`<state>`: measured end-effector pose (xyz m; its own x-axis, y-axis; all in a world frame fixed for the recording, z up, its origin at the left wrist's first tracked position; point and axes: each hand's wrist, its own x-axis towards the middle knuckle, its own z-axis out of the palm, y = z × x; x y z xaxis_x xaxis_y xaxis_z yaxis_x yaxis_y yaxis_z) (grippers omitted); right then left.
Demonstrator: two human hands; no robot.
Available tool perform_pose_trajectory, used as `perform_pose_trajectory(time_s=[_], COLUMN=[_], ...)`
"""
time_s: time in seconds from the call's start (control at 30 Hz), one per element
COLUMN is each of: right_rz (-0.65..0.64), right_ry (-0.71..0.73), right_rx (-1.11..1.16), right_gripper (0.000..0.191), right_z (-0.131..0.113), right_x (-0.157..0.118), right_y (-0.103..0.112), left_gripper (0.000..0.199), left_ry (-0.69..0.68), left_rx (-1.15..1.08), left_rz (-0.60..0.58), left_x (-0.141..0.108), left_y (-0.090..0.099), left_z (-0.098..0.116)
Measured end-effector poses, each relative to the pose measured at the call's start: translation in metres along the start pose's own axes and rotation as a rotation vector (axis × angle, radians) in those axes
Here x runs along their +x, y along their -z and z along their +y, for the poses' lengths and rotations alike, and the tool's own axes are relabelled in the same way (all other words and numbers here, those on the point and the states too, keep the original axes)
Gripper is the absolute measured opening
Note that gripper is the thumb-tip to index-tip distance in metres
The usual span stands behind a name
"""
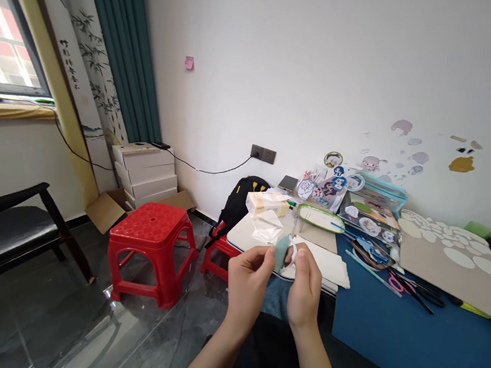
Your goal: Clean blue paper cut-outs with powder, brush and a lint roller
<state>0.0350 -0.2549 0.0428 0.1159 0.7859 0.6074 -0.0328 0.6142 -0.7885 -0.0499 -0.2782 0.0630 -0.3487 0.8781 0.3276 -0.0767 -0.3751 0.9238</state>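
Fingers of the left hand (248,278) pinch a teal piece (282,253), those of the right hand (304,291) a white strip (294,250), near the paper (327,262); light, steady grips should limit creasing.

On the blue tabletop (385,335) — pink-handled scissors (400,285), a pale tube (374,273) and a broad board (466,293) bearing white cutouts (459,257). Atop the adjoining white surface (240,230), a tissue pack (266,203). Down on grey, glossy floor tiles (90,346) — a red stool (153,221) and black chair (9,226).
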Motion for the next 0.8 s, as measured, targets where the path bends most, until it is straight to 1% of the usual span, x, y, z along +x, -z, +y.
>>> perform_pose_trajectory(time_s=[0.13, 0.23, 0.3, 0.47, 0.53, 0.6, 0.7, 0.8], right_rz=[-0.058, -0.089, -0.107, -0.054, -0.052, -0.068, -0.089, -0.106], right_ry=[-0.006, -0.001, -0.023, -0.128, -0.133, -0.104, -0.049, -0.013], right_rx=[0.077, 0.076, 0.055, -0.058, -0.102, -0.141, -0.204, -0.293], right_gripper=[0.038, 0.038, 0.039, 0.038, 0.037, 0.035, 0.03, 0.028], right_z=[0.0, 0.001, -0.001, -0.012, -0.015, -0.016, -0.013, -0.01], right_x=[0.002, 0.003, 0.006, 0.017, 0.02, 0.02, 0.017, 0.015], right_y=[0.005, 0.008, 0.011, 0.019, 0.021, 0.022, 0.02, 0.019], left_gripper=[0.022, 0.021, 0.019, 0.016, 0.016, 0.016, 0.014, 0.023], left_ry=[-0.049, -0.092, -0.128, -0.239, -0.261, -0.24, -0.135, -0.044], left_rx=[0.042, 0.079, 0.109, 0.19, 0.193, 0.16, 0.035, -0.031], left_rz=[-0.01, -0.01, -0.025, -0.1, -0.144, -0.191, -0.253, -0.287], left_x=[-0.005, -0.005, -0.005, -0.006, -0.006, -0.006, -0.004, 0.0], left_y=[-0.002, -0.001, 0.0, 0.0, 0.0, 0.0, 0.001, 0.002], left_z=[0.002, 0.0, -0.001, -0.005, -0.006, -0.008, -0.01, -0.011])
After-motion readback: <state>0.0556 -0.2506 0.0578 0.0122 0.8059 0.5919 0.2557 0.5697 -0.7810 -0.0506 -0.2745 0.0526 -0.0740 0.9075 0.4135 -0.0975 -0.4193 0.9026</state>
